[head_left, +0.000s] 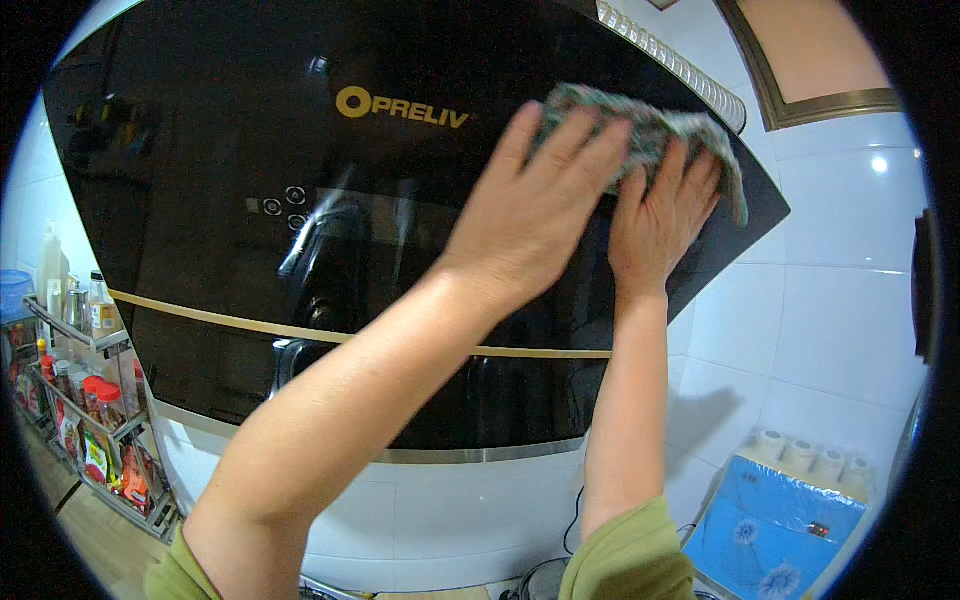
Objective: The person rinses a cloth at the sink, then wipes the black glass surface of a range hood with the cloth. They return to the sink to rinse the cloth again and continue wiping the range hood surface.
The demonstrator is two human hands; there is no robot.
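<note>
A glossy black range hood front panel (420, 262), with gold lettering and a thin gold strip, fills the middle of the view. Against its upper right part lies a crumpled, green-grey patterned cloth (645, 135). My left hand (536, 202) presses the cloth's left part with fingers spread. Just to its right, my right hand (660, 217) is on the cloth's right part, fingers pointing up. The cloth's right end hangs past my right fingers near the panel's edge. Both hands lie over the cloth rather than gripped round it, as far as can be seen.
A metal spice rack (82, 337) with bottles, red-lidded jars and packets stands at the left. A ribbed metal duct (675, 64) runs behind the hood's upper right edge. At lower right is a blue flower-patterned box (772, 525) with paper rolls (802, 454) behind it. White tiles line the walls.
</note>
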